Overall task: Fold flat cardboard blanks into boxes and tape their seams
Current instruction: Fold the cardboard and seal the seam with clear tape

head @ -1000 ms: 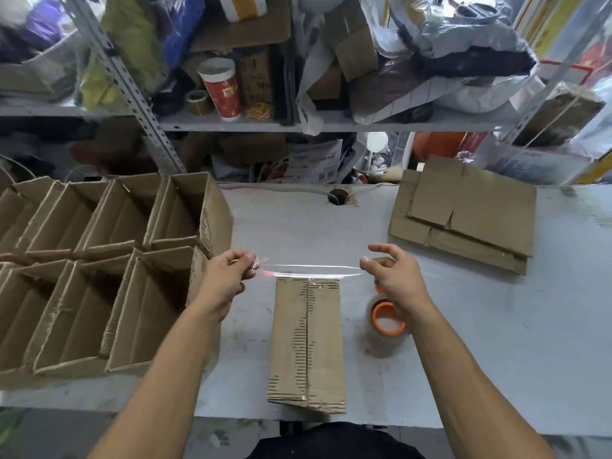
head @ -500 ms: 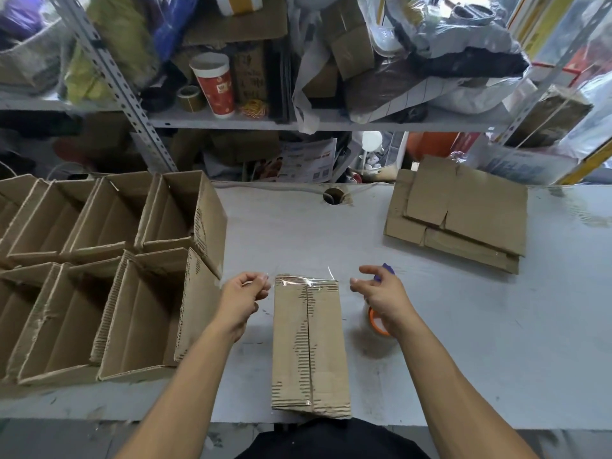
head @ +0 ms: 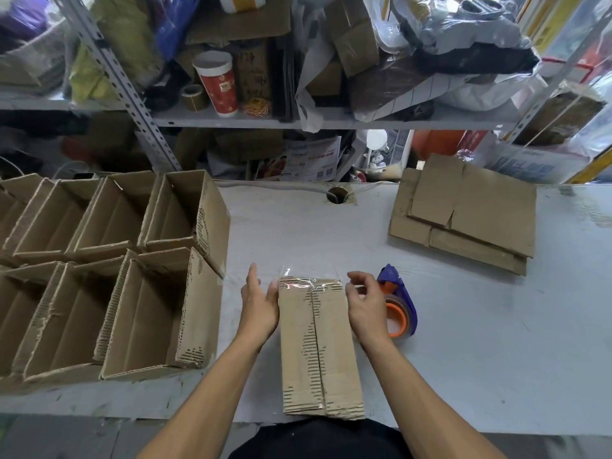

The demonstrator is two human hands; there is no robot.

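The folded box (head: 319, 349) lies flat on the pale surface (head: 480, 342) straight in front of me, its near end at the surface's near edge and its center seam running away from me. A strip of clear tape (head: 309, 282) crosses its far end, with loose ends sticking out past both corners. My left hand (head: 260, 304) lies against the box's left side with its fingers straight, thumb lifted; my right hand (head: 366, 304) sits just at the far right corner, its fingers loosely curled near the tape's loose end, and I cannot tell whether they pinch it. Just right of that hand, touching the surface, is the tape dispenser (head: 397, 304), blue with an orange core, so there is little room on that side. To the left, finished open boxes (head: 155, 313) stand in rows, the nearest wall close to my left wrist. Beyond the box the surface is open up to the cable hole (head: 337, 195). The flat blanks (head: 467, 213) are stacked at the far right, well apart from my hands.
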